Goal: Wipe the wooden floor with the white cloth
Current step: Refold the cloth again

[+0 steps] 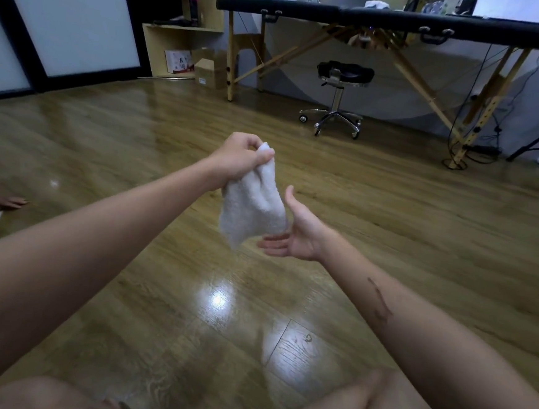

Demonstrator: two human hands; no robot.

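My left hand (237,157) is raised above the wooden floor (388,233) and grips the top of a white cloth (252,207), which hangs down from it in the air. My right hand (295,230) is held just to the right of the cloth's lower part, palm up and fingers straight, close to its hanging edge. The floor is glossy brown planks with a bright light reflection in front of my knees.
A black massage table (389,20) on wooden legs stands at the back, with a black rolling stool (339,93) under it. Cardboard boxes (208,68) and a shelf sit at the back left. Another person's hand (0,202) and a white cloth lie at the left edge.
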